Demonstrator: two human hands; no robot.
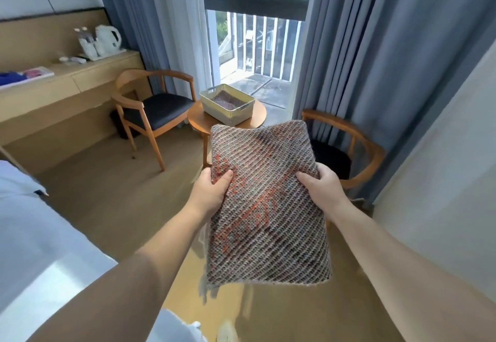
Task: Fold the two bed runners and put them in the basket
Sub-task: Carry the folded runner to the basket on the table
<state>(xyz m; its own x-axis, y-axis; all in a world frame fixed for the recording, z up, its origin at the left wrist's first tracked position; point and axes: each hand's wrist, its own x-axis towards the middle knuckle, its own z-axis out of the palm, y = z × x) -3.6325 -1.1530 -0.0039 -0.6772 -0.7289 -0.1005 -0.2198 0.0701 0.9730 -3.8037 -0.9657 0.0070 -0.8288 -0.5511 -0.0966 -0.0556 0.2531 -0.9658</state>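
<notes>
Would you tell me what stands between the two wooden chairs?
In the head view, a round wooden table stands between them, with the basket on it.

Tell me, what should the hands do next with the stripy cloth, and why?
Probably carry it forward to the basket on the round table. The left hand and right hand grip the folded bed runner by its sides, so folding looks done, but it is in the air, short of the basket. Another folded cloth lies inside.
</notes>
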